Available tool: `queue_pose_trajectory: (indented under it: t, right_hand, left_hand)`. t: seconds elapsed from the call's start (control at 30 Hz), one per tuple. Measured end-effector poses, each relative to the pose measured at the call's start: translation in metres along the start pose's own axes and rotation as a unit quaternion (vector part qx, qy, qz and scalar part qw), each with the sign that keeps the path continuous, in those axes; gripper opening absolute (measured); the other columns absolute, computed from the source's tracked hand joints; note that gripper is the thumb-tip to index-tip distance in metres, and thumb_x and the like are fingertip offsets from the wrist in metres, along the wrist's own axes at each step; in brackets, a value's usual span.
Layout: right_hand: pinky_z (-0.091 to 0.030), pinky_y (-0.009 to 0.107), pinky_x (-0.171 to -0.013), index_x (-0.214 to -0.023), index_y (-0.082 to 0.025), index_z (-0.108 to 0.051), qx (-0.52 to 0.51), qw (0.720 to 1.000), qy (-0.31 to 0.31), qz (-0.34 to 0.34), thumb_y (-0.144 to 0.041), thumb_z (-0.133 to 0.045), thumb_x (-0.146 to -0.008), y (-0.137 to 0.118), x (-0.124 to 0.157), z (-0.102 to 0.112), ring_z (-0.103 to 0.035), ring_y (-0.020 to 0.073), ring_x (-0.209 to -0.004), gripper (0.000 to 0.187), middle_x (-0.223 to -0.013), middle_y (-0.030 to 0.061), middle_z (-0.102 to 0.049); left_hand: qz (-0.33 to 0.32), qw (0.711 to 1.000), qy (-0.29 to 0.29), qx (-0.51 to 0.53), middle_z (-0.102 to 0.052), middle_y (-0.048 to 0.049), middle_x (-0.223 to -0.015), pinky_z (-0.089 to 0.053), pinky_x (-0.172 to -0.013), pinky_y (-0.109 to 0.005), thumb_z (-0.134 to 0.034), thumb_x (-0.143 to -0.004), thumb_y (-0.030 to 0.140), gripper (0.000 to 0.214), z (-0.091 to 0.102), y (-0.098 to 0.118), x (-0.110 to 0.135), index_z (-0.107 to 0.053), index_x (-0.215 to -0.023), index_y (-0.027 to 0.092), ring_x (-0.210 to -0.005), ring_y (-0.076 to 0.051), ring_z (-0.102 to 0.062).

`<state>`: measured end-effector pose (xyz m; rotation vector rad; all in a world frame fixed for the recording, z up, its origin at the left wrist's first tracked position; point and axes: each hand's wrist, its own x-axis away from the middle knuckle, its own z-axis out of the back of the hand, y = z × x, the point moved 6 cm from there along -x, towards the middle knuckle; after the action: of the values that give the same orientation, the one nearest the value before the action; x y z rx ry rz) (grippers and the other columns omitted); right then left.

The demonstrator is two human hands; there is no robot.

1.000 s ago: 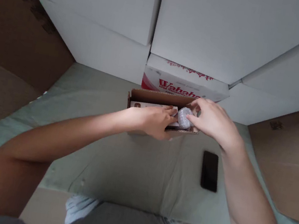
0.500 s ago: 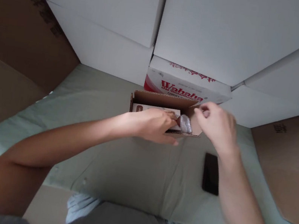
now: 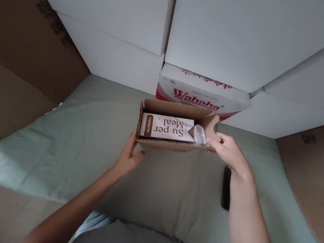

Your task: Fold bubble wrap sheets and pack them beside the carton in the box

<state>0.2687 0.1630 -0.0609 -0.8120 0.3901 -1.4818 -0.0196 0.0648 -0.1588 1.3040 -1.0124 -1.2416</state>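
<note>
A small open cardboard box (image 3: pixel 173 145) sits on the pale green cloth in front of me. Inside lies a white and brown "Su-per Meal" carton (image 3: pixel 167 127) with a clear bubble-wrapped item (image 3: pixel 200 135) tucked at its right end. My left hand (image 3: pixel 128 158) rests against the box's front left corner, fingers spread, holding nothing. My right hand (image 3: pixel 228 151) touches the box's front right corner with loosely curled fingers that hold nothing.
A black phone (image 3: pixel 225 189) lies on the cloth, partly under my right forearm. A red and white "Wahaha" carton (image 3: pixel 200 97) stands just behind the box, amid stacked white boxes (image 3: pixel 226 33). Brown cardboard cartons (image 3: pixel 11 55) flank both sides.
Both hands have come out of the box and dropped to its front corners. The bubble-wrapped item, held a second ago, now lies inside beside the carton, whose label is uncovered.
</note>
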Motion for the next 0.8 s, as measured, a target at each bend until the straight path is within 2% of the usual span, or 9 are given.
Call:
queue_pose_trajectory:
  t: [0.07, 0.17, 0.3, 0.37, 0.43, 0.5, 0.63, 0.73, 0.8]
  right_hand:
    - [-0.05, 0.034, -0.066, -0.081, -0.018, -0.061, 0.058, 0.998, -0.008, 0.005, -0.049, -0.06, -0.072, -0.009, 0.002, 0.012, -0.063, 0.0223, -0.076, 0.032, -0.082, 0.0064, -0.066]
    - [-0.05, 0.039, -0.082, -0.111, -0.019, -0.059, 0.131, 0.987, 0.052, 0.08, -0.044, -0.066, -0.071, -0.031, 0.008, 0.034, -0.062, 0.0267, -0.1, 0.049, -0.115, 0.0114, -0.064]
    - [-0.045, 0.038, -0.091, -0.105, -0.02, -0.064, 0.184, 0.951, 0.135, 0.206, -0.035, -0.052, -0.084, -0.069, 0.027, 0.047, -0.059, 0.0242, -0.106, 0.029, -0.115, 0.0085, -0.065]
    - [-0.045, 0.035, -0.087, -0.097, -0.021, -0.066, 0.216, 0.946, 0.077, 0.227, -0.039, -0.039, -0.091, -0.082, 0.032, 0.035, -0.061, 0.0227, -0.1, 0.033, -0.105, 0.0072, -0.068]
    - [-0.046, 0.035, -0.076, -0.087, -0.021, -0.067, 0.278, 0.94, -0.017, 0.199, -0.05, -0.031, -0.093, -0.085, 0.031, 0.016, -0.064, 0.0243, -0.088, 0.047, -0.09, 0.0081, -0.07]
    - [-0.043, 0.035, -0.064, -0.078, -0.02, -0.066, 0.345, 0.924, -0.065, 0.155, -0.064, -0.029, -0.088, -0.084, 0.026, 0.003, -0.064, 0.0267, -0.076, 0.059, -0.078, 0.0097, -0.068]
    - [-0.037, 0.033, -0.055, -0.064, -0.02, -0.062, 0.39, 0.91, -0.093, 0.105, -0.075, -0.03, -0.081, -0.082, 0.016, -0.005, -0.061, 0.0266, -0.064, 0.066, -0.061, 0.0088, -0.063]
    - [-0.041, 0.033, -0.06, -0.07, -0.022, -0.065, 0.324, 0.935, -0.09, 0.114, -0.072, -0.038, -0.08, -0.081, 0.02, -0.001, -0.063, 0.0261, -0.068, 0.058, -0.066, 0.0071, -0.066]
    - [-0.045, 0.034, -0.069, -0.087, -0.023, -0.067, 0.225, 0.963, -0.017, 0.151, -0.063, -0.044, -0.083, -0.077, 0.029, 0.011, -0.064, 0.0254, -0.08, 0.046, -0.081, 0.0066, -0.07]
  left_hand:
    - [0.0, 1.0, 0.007, -0.011, -0.027, -0.0088, -0.151, -0.025, -0.113, -0.052, -0.057, -0.08, 0.025, 0.075, -0.013, 0.001, 0.005, -0.02, -0.144, 0.03, -0.138, -0.028, -0.029]
    - [-0.017, 0.999, 0.009, -0.043, -0.024, -0.0106, -0.152, -0.026, -0.112, -0.054, -0.061, -0.082, 0.028, 0.071, -0.02, 0.009, 0.003, -0.023, -0.141, 0.03, -0.139, -0.029, -0.027]
    - [-0.07, 0.992, -0.068, -0.078, -0.003, -0.0131, -0.156, -0.02, -0.113, -0.057, -0.08, -0.065, 0.034, 0.11, -0.016, 0.015, -0.016, -0.005, -0.146, 0.032, -0.143, -0.033, -0.011]
    - [-0.071, 0.986, -0.125, -0.083, 0.01, -0.0146, -0.156, -0.014, -0.113, -0.059, -0.085, -0.057, 0.037, 0.132, -0.013, 0.012, -0.03, 0.012, -0.146, 0.033, -0.144, -0.036, 0.0]
    - [-0.065, 0.981, -0.165, -0.075, 0.014, -0.0154, -0.155, -0.009, -0.113, -0.059, -0.085, -0.056, 0.039, 0.139, -0.011, 0.009, -0.043, 0.023, -0.143, 0.032, -0.143, -0.035, 0.006]
    - [-0.06, 0.978, -0.191, -0.065, 0.01, -0.0154, -0.156, -0.01, -0.114, -0.058, -0.084, -0.058, 0.039, 0.138, -0.011, 0.007, -0.051, 0.025, -0.142, 0.032, -0.143, -0.034, 0.003]
    - [-0.04, 0.975, -0.213, -0.049, -0.004, -0.0164, -0.156, -0.023, -0.112, -0.055, -0.081, -0.061, 0.035, 0.13, -0.016, 0.006, -0.053, 0.018, -0.145, 0.03, -0.143, -0.034, -0.013]
    - [-0.027, 0.978, -0.207, -0.027, -0.017, -0.0171, -0.154, -0.029, -0.11, -0.054, -0.081, -0.061, 0.032, 0.127, -0.016, 0.008, -0.051, 0.014, -0.146, 0.029, -0.14, -0.034, -0.024]
    - [-0.024, 0.977, -0.213, -0.019, -0.027, -0.0168, -0.15, -0.031, -0.109, -0.054, -0.08, -0.062, 0.03, 0.126, -0.013, 0.009, -0.052, 0.013, -0.147, 0.029, -0.138, -0.033, -0.028]
